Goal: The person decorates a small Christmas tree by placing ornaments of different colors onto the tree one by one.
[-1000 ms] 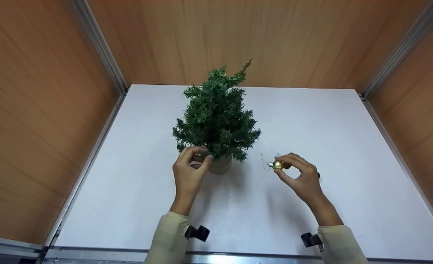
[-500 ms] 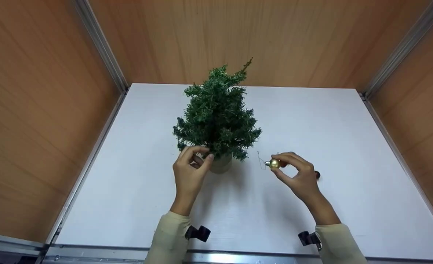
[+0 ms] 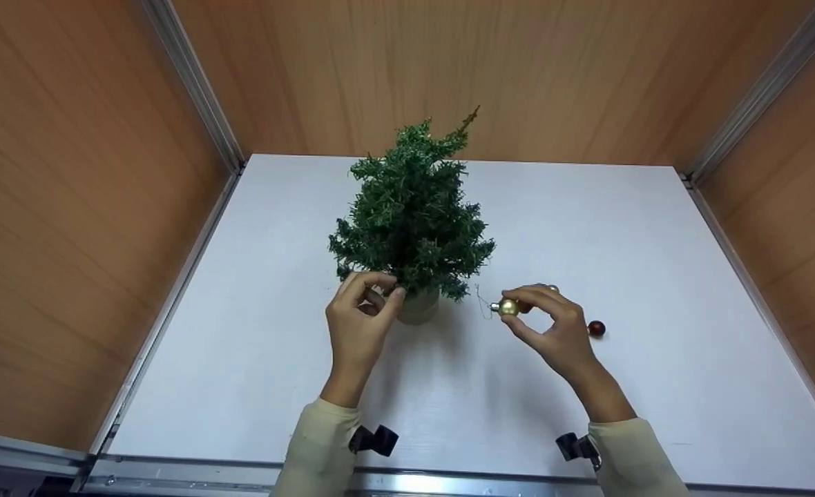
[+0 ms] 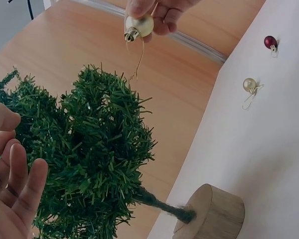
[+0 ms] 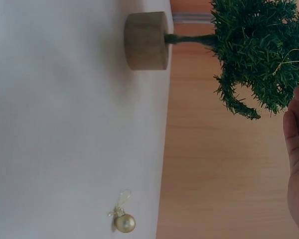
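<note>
A small artificial Christmas tree [image 3: 414,207] with a round wooden base [image 4: 217,214] stands on the white table. My left hand [image 3: 358,321] is at its lower front branches; thumb and index finger pinch a branch tip [image 3: 391,284], while the other fingers curl loosely, as the left wrist view shows. To the right of the tree, my right hand [image 3: 552,328] pinches a shiny gold bauble [image 3: 509,307] between thumb and fingertips. Its silver cap points toward the tree, and a thin gold string loop [image 4: 140,62] hangs from it, close to the branches.
Beyond my right hand lie a dark red bauble [image 3: 596,328] and a second gold bauble [image 5: 124,222] with its string, both on the white tabletop [image 3: 242,331]. Wood-grain panels [image 3: 552,76] enclose the table at the back and sides, with metal rails at the corners.
My right hand has shifted slightly left, carrying the gold bauble nearer the tree and uncovering the red bauble behind it. My left hand has stayed at the branch.
</note>
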{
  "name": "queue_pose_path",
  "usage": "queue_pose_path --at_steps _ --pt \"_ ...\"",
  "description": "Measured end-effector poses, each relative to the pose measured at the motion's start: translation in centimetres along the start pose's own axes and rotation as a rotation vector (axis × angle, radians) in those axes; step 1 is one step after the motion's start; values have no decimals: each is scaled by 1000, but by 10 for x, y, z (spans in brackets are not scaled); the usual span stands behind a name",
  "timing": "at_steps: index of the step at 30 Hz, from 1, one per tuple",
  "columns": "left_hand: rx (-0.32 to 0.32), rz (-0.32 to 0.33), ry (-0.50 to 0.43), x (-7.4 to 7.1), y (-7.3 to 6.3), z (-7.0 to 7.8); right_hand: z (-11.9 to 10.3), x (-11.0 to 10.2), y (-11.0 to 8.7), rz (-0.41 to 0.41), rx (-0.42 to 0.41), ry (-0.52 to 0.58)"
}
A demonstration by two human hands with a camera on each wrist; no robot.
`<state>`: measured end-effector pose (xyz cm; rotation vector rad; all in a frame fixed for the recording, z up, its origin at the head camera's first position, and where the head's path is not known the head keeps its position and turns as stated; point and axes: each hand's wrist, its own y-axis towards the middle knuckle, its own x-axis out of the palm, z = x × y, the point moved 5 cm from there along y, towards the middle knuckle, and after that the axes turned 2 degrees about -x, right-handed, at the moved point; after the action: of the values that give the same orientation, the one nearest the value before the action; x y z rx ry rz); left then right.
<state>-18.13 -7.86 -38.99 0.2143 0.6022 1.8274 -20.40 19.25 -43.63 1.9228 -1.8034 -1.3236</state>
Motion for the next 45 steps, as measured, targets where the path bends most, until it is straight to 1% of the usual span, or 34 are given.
queue_pose_path --at_steps 3,7,9,10,14,20,25,32,37,40,45 --pt "6 -9 -8 4 -2 -1 -1 1 1 -6 -4 -6" --pt "5 -24 -6 12 -6 -18 -4 3 2 -6 -7 5" --pt "5 -24 -6 14 -8 -28 -7 4 3 -1 -21 14" --pt "3 -26 -10 15 -10 -31 -8 4 3 2 -32 18" --pt "0 -44 -5 18 -14 -32 -14 5 5 14 -82 23" --pt "-13 -72 -23 22 -18 -32 -20 7 8 34 -126 16" --pt "-33 -92 -45 26 -20 -32 -26 8 11 38 -145 20" --pt "-69 -143 -94 33 -23 -33 -32 13 14 47 -160 56" --pt "-89 -168 -102 37 -24 -34 -36 17 14 44 -180 70" --pt "-108 -181 -99 41 -26 -34 -38 19 14 42 -188 78" --pt "-164 -204 -103 46 -30 -36 -40 21 15 33 -198 87"
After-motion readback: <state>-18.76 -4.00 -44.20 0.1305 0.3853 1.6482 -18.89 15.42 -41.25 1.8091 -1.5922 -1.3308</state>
